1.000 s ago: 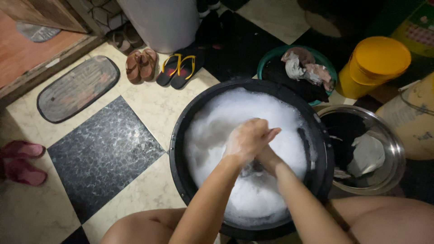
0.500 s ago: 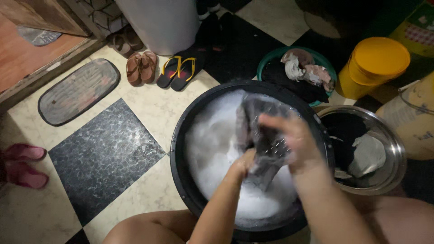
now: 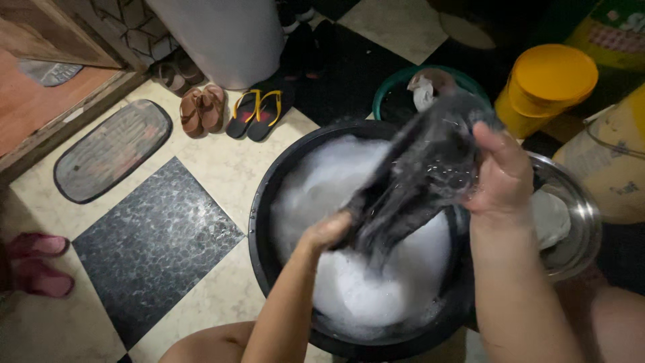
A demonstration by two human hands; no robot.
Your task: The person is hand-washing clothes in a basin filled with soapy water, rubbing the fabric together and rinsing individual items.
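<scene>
A wide black basin (image 3: pixel 269 202) full of white suds (image 3: pixel 322 188) sits on the floor between my knees. Above it hangs a wet dark grey garment (image 3: pixel 420 178), stretched on a slant. My left hand (image 3: pixel 326 232) grips its lower end just over the foam. My right hand (image 3: pixel 500 175) holds its upper end, raised above the basin's right rim.
A steel bowl (image 3: pixel 581 222) with dark and pale cloth stands right of the basin. Behind are a green tub (image 3: pixel 390 91) of laundry and a yellow bucket (image 3: pixel 547 81). Sandals (image 3: pixel 201 107), flip-flops (image 3: pixel 259 111), a mat (image 3: pixel 111 148) and pink slippers (image 3: pixel 33 265) lie left.
Both hands came up out of the suds with the dark garment. My right hand rose up and to the right, pulling the cloth taut.
</scene>
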